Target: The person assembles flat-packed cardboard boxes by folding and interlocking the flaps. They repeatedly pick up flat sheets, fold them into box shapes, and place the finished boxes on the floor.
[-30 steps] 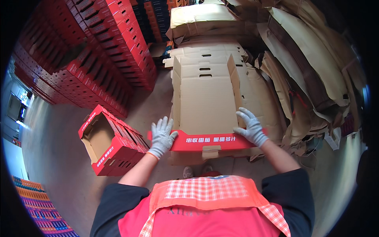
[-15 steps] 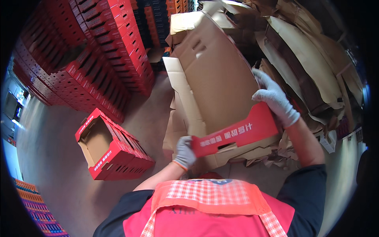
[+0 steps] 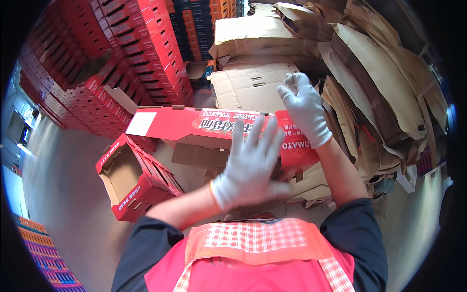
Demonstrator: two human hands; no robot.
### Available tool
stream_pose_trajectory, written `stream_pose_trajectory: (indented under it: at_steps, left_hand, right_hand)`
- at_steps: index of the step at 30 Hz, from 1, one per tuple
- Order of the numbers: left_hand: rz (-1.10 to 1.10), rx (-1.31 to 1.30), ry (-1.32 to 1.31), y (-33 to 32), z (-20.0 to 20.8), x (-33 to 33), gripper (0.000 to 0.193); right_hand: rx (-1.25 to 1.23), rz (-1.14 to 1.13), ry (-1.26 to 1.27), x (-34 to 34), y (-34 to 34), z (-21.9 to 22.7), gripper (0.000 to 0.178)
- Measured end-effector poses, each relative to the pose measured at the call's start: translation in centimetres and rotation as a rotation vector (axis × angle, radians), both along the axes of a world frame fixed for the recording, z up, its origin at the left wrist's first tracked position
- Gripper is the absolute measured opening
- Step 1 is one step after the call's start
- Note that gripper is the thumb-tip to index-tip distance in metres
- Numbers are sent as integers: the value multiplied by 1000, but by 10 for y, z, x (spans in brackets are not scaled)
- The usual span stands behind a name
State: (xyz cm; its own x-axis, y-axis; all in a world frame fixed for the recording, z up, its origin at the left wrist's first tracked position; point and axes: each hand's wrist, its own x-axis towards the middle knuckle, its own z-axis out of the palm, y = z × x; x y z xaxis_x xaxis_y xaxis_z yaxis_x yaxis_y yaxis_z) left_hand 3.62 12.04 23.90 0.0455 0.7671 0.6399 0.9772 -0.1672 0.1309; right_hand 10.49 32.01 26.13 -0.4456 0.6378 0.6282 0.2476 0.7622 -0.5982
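A red printed cardboard carton (image 3: 180, 121) lies across the front of me on its side, its printed face up and a brown flap hanging below. My left hand (image 3: 250, 165), in a pale glove, is spread over the carton's near side, its fingers stretched and slightly blurred. At the carton's right end is my right hand (image 3: 306, 109), also gloved, with curled fingers above the red end panel. Whether those fingers grip an edge is hidden. Beyond the carton lies a flat brown cardboard sheet (image 3: 248, 87) with slots.
On the floor at left stand nested red cartons (image 3: 119, 180). Tall stacks of red cartons (image 3: 151, 48) rise behind them. Bundled flat brown cardboard (image 3: 379, 87) is piled at the right and back. Colourful stacked boxes (image 3: 46, 258) sit at lower left.
The carton has turned from showing its brown inside to its red printed side, and now reaches further left. My left hand left its near corner and spread open; my right hand moved left and up.
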Motion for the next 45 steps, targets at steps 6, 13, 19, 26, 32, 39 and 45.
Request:
stream_pose_trajectory:
  at_steps: [6, 13, 19, 26, 32, 39, 45]
  left_hand:
    - [67, -354, -19, 73, 26, -53, 101]
    - [-10, -344, -7, 68, 19, -52, 95]
    - [-52, -253, -92, 63, 13, -51, 91]
    - [-78, -123, -165, 58, 3, -51, 95]
    - [-48, -39, -129, 62, 0, -47, 87]
    - [-85, -142, -182, 52, 3, -48, 93]
    - [30, -106, -179, 51, 0, -44, 94]
  right_hand:
    - [243, 28, -278, 39, 0, 22, 30]
    - [184, 190, -422, 60, 22, 30, 26]
    - [564, 381, -761, 35, 28, 47, 34]
    - [624, 466, -880, 22, 20, 60, 36]
    - [487, 336, -797, -7, 5, 41, 33]
    - [275, 185, -647, -2, -8, 41, 33]
    - [460, 180, -694, -35, 9, 8, 36]
